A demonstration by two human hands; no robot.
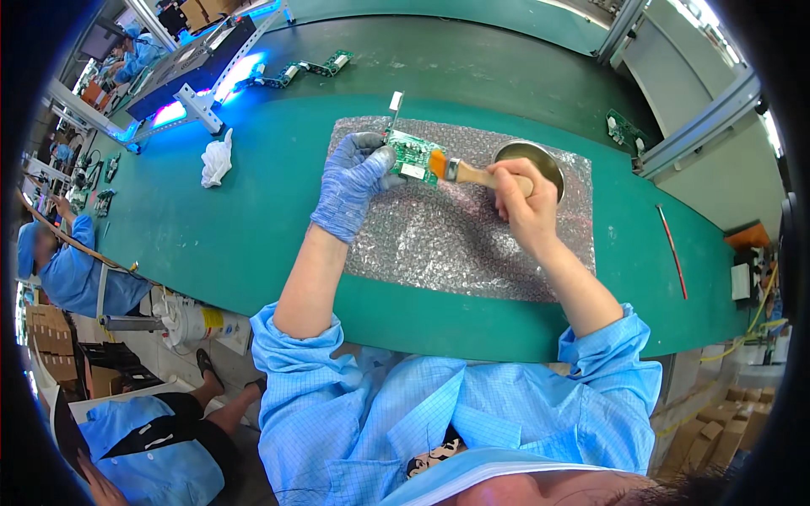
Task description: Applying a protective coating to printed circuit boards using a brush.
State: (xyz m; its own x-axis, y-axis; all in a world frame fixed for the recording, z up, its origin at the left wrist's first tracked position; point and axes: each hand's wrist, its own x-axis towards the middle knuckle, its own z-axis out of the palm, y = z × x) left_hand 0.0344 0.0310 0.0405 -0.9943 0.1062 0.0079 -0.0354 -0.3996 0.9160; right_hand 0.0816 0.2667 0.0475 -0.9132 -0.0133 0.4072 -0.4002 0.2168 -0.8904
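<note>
Gloved left hand [353, 184] grips a partly hidden circuit board [413, 157]; right hand [525, 204] clasps a brush [464, 172], covering its handle end.

Bright, even workshop light from overhead, slightly cool. Strong blue-violet glow from the lamp fixture [196, 76] at upper left, blown out to white at its core. Sparkling glare across the bubble wrap sheet [472, 228]; soft sheen inside the metal bowl [530, 160]. Faint, short shadows under the forearms on the green table [236, 228]. Heavy fisheye bending toward the rim, black vignette in every corner. Sharp centre, softer and smeared edges; blurred dark hair and blue mask at the bottom edge.
</note>
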